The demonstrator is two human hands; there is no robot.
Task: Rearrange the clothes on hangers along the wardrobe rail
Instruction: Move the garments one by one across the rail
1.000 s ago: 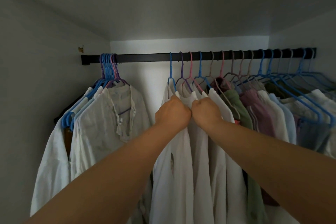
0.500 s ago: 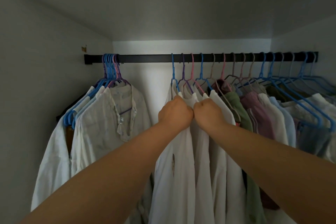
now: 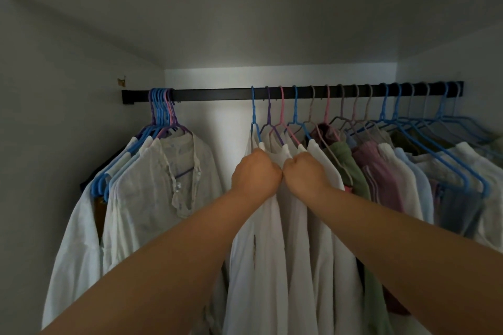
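Fists meet knuckle to knuckle at the shoulders of the white shirts [image 3: 275,226]: the left hand [image 3: 255,173] is curled into the cloth just under the blue hanger [image 3: 253,117], the right hand [image 3: 306,173] likewise beside the pink hanger [image 3: 283,117]. Gripping there, close under the hooks, probably lets a few hangers slide together along the rail [image 3: 217,95] without the shirts slipping off. A bare stretch of rail separates them from the bunched shirts [image 3: 152,185] at the left end, likely where these go; coloured clothes [image 3: 381,166] hang to the right.
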